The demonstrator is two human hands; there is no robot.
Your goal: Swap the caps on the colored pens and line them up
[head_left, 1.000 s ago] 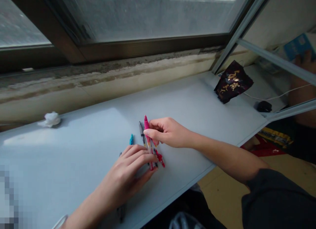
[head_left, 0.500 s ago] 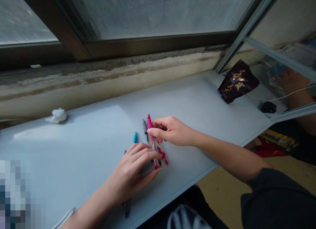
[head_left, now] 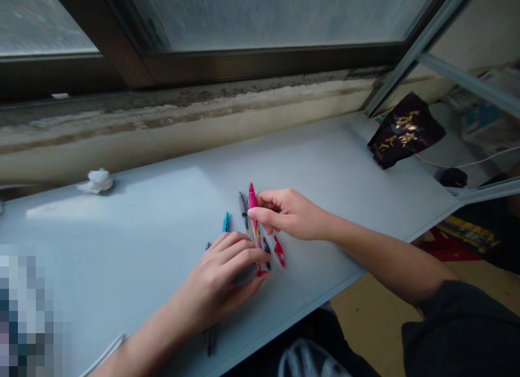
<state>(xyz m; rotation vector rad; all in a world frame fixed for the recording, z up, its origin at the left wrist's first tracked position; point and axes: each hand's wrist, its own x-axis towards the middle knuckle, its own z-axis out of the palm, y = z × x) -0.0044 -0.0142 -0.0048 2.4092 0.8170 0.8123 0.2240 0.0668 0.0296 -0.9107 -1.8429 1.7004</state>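
A pink pen (head_left: 252,199) with a clear barrel stands out between my two hands. The thumb and fingers of my right hand (head_left: 290,213) pinch it at the pink grip near its tip. At its lower end, the thumb and index finger of my left hand (head_left: 231,263) close on the barrel. Just left of the pink pen lies a grey pen (head_left: 242,206), and beyond my left fingers a teal pen (head_left: 226,222) shows in part. A red pen (head_left: 279,252) lies to the right, partly behind my right hand. Below my left wrist, a dark pen (head_left: 209,342) is partly covered.
Crumpled white tissue (head_left: 98,181) sits at the back left of the white table (head_left: 162,203). A dark packet with gold writing (head_left: 404,130) stands at the right, by a metal frame (head_left: 471,195). A white cable (head_left: 105,355) runs near my left forearm.
The view has shifted slightly. Both hands stay on the pink pen, which is a little more upright. The red pen now shows apart from it, farther right.
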